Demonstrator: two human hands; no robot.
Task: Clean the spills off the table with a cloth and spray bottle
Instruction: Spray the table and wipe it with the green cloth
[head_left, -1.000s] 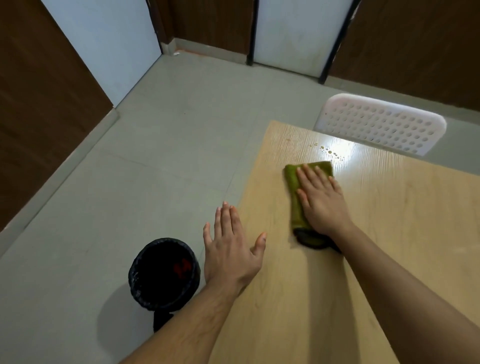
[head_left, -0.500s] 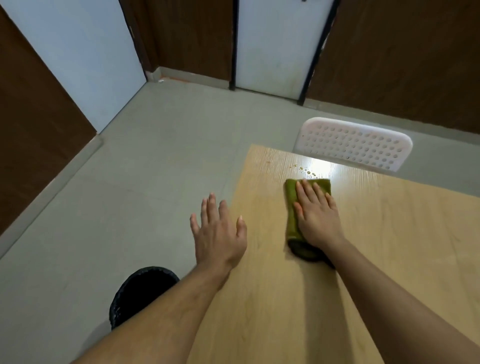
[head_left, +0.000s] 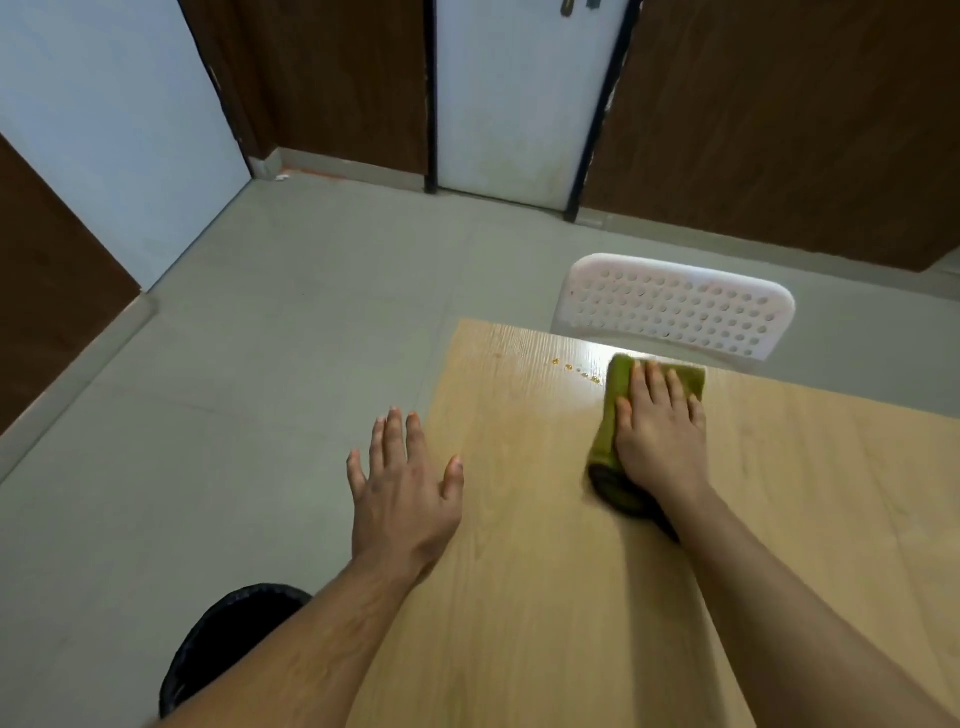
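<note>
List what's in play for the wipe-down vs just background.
In play: green cloth under right hand; orange spill drops; table; left hand, open at the table edge.
Background: white chair; black bin; doors. No spray bottle visible.

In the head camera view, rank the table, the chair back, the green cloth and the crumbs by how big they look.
1. table
2. chair back, though it sits farther away
3. green cloth, partly under the right hand
4. crumbs
</note>
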